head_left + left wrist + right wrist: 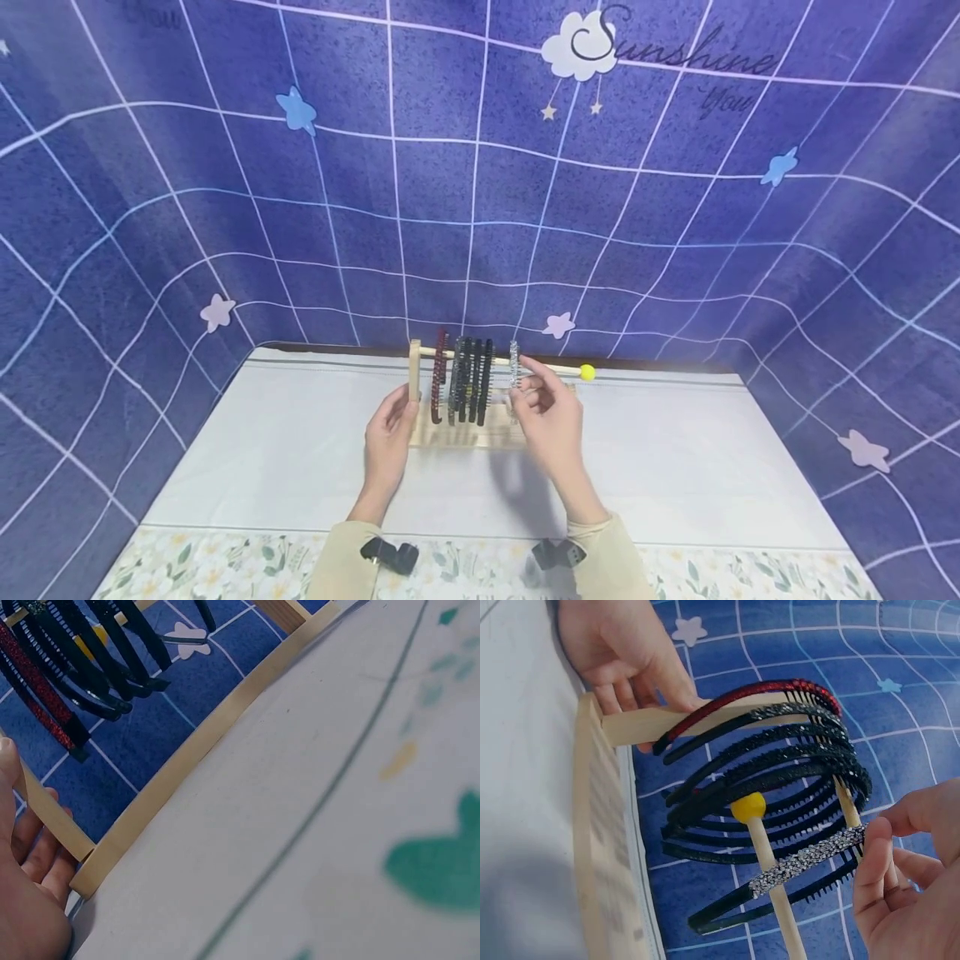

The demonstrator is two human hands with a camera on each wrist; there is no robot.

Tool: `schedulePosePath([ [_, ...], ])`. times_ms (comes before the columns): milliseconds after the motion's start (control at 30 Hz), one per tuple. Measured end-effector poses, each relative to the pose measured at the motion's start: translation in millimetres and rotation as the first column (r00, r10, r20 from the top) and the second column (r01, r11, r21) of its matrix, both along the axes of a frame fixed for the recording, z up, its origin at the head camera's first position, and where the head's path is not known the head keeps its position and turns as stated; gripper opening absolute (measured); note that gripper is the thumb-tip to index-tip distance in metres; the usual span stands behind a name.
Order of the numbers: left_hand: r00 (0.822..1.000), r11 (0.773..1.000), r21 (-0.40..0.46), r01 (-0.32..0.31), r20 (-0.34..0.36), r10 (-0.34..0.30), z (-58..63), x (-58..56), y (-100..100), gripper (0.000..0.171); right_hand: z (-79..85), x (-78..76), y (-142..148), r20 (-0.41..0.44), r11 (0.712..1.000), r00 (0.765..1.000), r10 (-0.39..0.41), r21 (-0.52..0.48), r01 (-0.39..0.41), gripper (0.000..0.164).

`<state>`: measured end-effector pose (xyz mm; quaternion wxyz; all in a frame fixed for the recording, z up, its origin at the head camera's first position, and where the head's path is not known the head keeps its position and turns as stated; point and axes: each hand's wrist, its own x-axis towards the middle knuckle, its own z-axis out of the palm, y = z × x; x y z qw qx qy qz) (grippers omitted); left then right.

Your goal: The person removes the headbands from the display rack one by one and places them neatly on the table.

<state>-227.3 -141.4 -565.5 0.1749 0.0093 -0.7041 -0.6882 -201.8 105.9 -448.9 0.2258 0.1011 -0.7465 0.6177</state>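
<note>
A wooden stand (457,436) carries several toothed headbands on a horizontal rod. My left hand (387,437) holds its left upright (414,371), thumb in front and fingers behind in the left wrist view. My right hand (553,421) pinches a silver glitter headband (810,861) between thumb and index finger. This headband hangs around the rod, apart from the others and nearer the rod's right end. Bunched toward the left upright are a red glitter headband (742,705) and several black headbands (780,761). The silver band's far end is partly hidden behind my right fingers.
A yellow ball (587,372) caps the rod's right end. In the right wrist view another yellow ball (748,806) tips a dowel (780,907) near the bands. Under the stand lies a white tabletop (285,450); a blue gridded curtain (450,183) stands behind.
</note>
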Motion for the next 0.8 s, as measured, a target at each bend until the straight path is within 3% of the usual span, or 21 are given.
schedulePosePath([
  [800, 1.000, 1.000, 0.007, 0.003, 0.001, -0.003, 0.3, 0.0, 0.4, 0.042, 19.7, -1.3, 26.4, -0.084, 0.988, 0.996, -0.026, -0.153, 0.013, 0.046],
])
